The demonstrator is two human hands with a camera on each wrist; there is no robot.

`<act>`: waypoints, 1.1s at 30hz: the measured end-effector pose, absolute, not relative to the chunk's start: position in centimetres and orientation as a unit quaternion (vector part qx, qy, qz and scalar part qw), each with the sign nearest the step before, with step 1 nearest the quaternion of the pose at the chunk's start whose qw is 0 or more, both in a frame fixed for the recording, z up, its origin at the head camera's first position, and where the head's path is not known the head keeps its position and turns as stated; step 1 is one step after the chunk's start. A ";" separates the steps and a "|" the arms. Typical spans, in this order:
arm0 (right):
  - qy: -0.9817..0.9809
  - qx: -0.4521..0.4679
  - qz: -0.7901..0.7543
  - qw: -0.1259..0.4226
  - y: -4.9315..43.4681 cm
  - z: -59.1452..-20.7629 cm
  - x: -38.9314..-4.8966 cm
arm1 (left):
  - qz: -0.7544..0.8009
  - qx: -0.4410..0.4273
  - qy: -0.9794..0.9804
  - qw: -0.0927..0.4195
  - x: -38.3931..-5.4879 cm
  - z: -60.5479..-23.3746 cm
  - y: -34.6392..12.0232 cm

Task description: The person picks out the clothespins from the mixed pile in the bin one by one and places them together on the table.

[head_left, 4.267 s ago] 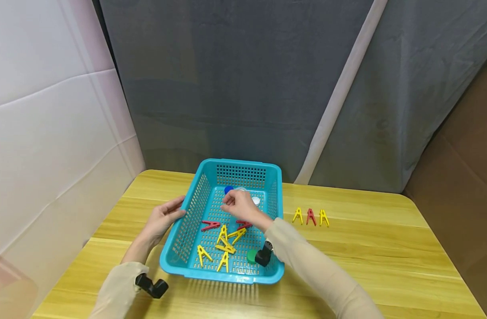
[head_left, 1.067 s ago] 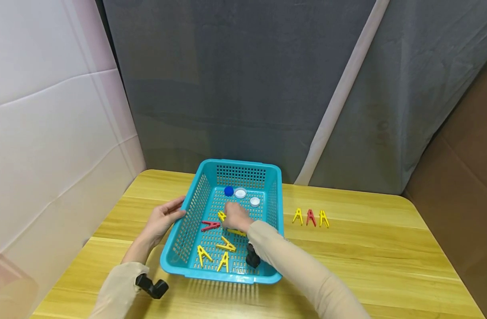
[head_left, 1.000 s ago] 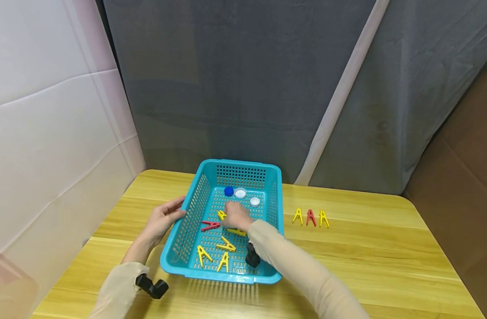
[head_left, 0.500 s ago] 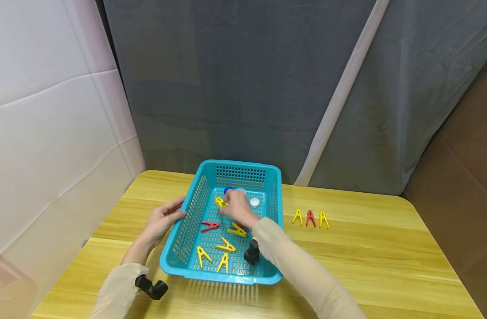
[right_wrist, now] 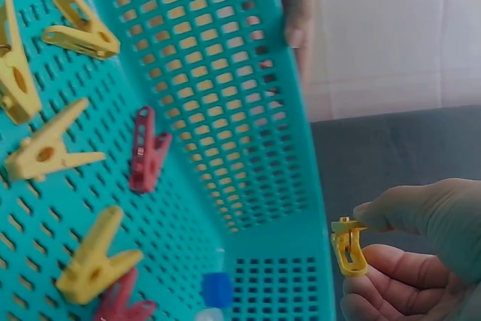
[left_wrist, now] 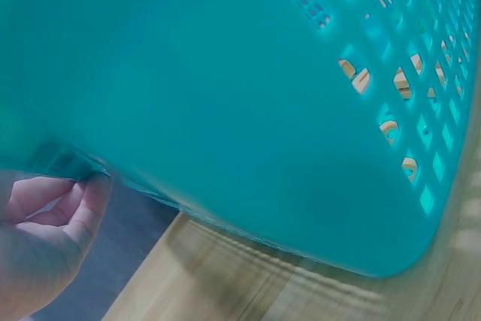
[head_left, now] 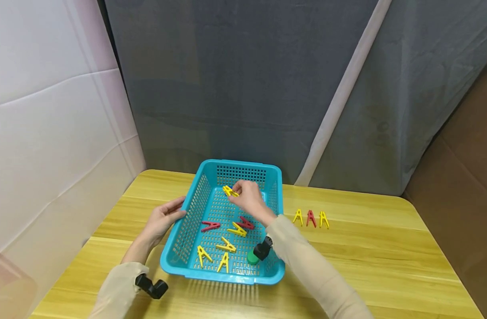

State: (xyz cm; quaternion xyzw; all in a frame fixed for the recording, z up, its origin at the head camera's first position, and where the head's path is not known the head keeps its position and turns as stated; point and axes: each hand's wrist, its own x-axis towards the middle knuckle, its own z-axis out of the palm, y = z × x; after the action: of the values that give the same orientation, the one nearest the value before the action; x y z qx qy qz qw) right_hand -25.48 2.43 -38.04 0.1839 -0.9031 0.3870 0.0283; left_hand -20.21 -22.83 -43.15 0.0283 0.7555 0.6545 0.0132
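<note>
1. By the right hand (head_left: 249, 198), a yellow plastic A-shaped clothespin (head_left: 229, 191) is pinched between thumb and fingertips
2. This pinched clothespin is held above the far end of a turquoise rectangular plastic basket (head_left: 221, 278) with perforated walls and floor
3. By the left hand (head_left: 159, 222), the basket is touched at the outer side of its left rim; the fingers are bent with their tips drawn close together there, but whether the rim itself is pinched cannot be told
4. On the basket floor, a red plastic clothespin (head_left: 210, 226) is seen toward the left, and a second red clothespin (head_left: 247, 223) is partly overlapped by a yellow clothespin (head_left: 237, 229)
5. Nearer the front, three more yellow clothespins (head_left: 226, 245) are scattered, well apart from the pinched one
6. A round green cap (head_left: 252, 258) at the front right is partly covered by the black wrist camera (head_left: 262, 249) of the right arm
7. A blue cap (right_wrist: 217, 289) is shown in the right wrist view near the basket's far end, with a pale cap (right_wrist: 210, 314) just beside it, cut off by the frame
8. To the right of the basket, a row of three clothespins (head_left: 311, 219), yellow, red and yellow, is laid on the wood-grain table (head_left: 387, 261)
</note>
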 end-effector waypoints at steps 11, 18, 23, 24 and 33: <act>-0.898 0.181 0.393 0.075 5.8 -36.4 -25.2 | 0.653 0.031 0.757 0.018 -20.3 -43.2 -22.9; -0.901 0.165 0.388 0.100 8.6 -35.6 -25.1 | 0.649 0.032 0.760 0.019 -20.3 -43.1 -23.1; -0.901 0.147 0.392 0.112 10.7 -35.2 -25.1 | 0.648 0.027 0.761 0.021 -20.2 -43.3 -23.1; -0.900 0.145 0.395 0.115 11.2 -35.2 -25.1 | 0.648 0.027 0.761 0.020 -20.2 -43.3 -23.2; -0.905 0.112 0.387 0.133 15.3 -35.0 -24.9 | 0.652 0.024 0.757 0.019 -20.0 -43.2 -23.2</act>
State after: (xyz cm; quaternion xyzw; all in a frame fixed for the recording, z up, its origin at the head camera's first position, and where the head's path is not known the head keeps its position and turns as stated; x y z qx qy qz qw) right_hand -24.87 15.34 -35.01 0.1125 -0.9053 0.3873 0.1331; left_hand -20.00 -23.25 -43.25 0.0243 0.7574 0.6522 0.0185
